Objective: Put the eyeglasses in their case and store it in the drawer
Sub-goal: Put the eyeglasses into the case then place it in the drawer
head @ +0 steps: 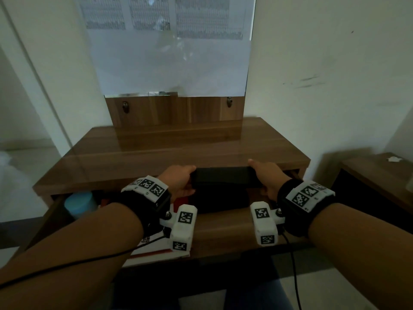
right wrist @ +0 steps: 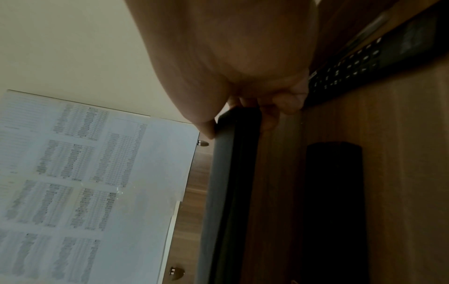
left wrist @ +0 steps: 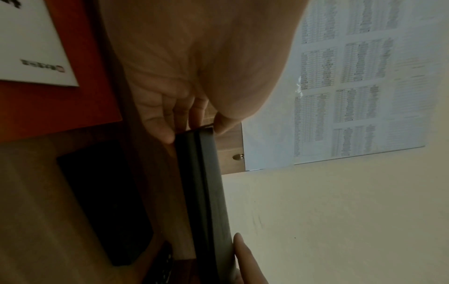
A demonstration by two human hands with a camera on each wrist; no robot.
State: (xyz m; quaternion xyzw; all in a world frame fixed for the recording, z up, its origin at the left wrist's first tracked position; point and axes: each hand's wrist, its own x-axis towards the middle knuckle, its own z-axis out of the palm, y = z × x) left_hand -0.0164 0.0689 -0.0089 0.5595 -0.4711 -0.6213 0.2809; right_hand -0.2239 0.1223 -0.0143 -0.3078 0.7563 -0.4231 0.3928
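Hands (head: 178, 182) (head: 267, 179) grip case (head: 223, 177) (both ends).

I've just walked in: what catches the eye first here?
Two hands, the left hand and right hand, hold a long black case by its ends at the desk's front edge, above the open drawer. On the wall behind hangs a sheet of printed tables.

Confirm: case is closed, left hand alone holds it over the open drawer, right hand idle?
Not quite. Both hands hold it: the left hand grips one end of the closed case and the right hand grips the other, as the head view shows. The rest stands: the case is over the open drawer.
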